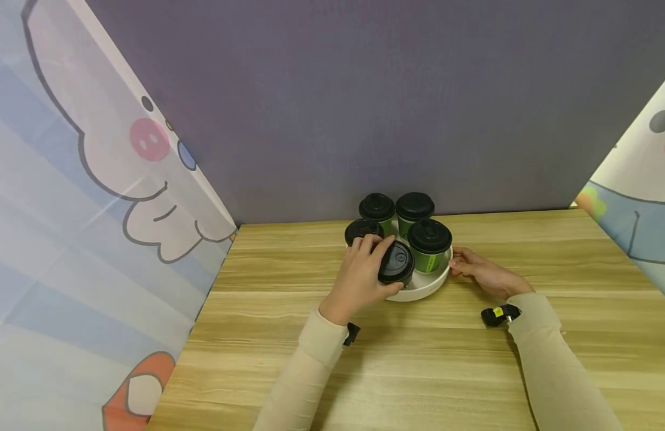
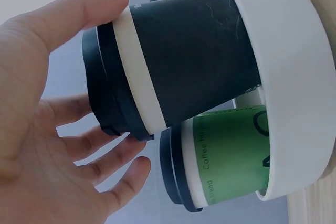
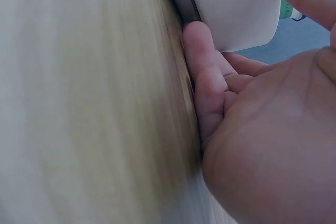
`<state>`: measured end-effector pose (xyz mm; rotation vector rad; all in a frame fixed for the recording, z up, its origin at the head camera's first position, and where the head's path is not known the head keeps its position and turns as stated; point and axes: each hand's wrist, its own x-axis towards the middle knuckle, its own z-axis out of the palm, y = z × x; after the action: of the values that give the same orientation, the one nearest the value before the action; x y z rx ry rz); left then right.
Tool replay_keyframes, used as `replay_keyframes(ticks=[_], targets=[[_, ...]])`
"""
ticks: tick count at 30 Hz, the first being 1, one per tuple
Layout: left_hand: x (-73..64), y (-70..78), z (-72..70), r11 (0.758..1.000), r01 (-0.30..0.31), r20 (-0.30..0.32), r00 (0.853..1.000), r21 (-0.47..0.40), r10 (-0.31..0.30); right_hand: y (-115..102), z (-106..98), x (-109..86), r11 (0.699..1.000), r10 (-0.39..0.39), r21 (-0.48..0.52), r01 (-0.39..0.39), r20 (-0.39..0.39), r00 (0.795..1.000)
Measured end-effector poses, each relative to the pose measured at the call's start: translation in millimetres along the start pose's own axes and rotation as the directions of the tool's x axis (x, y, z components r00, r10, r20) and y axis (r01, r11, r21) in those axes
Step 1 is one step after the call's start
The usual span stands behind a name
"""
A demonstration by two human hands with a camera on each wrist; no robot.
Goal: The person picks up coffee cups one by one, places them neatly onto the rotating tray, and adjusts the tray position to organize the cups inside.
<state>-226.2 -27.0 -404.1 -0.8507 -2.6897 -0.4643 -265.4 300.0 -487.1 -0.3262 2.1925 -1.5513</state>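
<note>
Several lidded paper coffee cups stand in a round white tray (image 1: 418, 294) on the wooden table. My left hand (image 1: 359, 275) holds the front cup (image 2: 194, 59), which has a dark body, a pale band and a black lid. Its thumb lies on the pale band and its fingers reach round the far side of the lid. Beside it stands a green cup (image 2: 231, 153) with a black lid. My right hand (image 1: 485, 272) grips the tray's right side, thumb near the rim and fingers low against the wall (image 3: 236, 11), close to the tabletop.
Another green cup (image 1: 430, 239) stands at the tray's right, with two cups behind, near a grey-purple panel (image 1: 364, 108) at the table's back edge. Wooden tabletop (image 1: 418, 371) extends in front and to both sides. Cartoon-printed curtains (image 1: 52, 239) hang at the sides.
</note>
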Motion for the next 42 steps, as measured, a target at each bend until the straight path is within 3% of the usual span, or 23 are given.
replay_keyframes(ticks=[15, 33, 42], targets=[[0.1, 3.0, 11.7, 0.995, -0.019, 0.036, 0.999, 0.098, 0.016, 0.2, 0.0, 0.6, 1.000, 0.013, 0.018, -0.013, 0.013, 1.000], [0.6, 5.9, 17.4, 0.995, 0.017, 0.043, 0.999, 0.094, -0.022, -1.9, 2.1, -1.8, 1.000, 0.010, 0.001, -0.010, -0.002, 1.000], [0.4, 6.4, 20.3, 0.997, 0.026, -0.004, 1.000, 0.079, -0.026, 0.1, 1.0, -0.1, 1.000, 0.006, 0.012, -0.006, 0.005, 1.000]])
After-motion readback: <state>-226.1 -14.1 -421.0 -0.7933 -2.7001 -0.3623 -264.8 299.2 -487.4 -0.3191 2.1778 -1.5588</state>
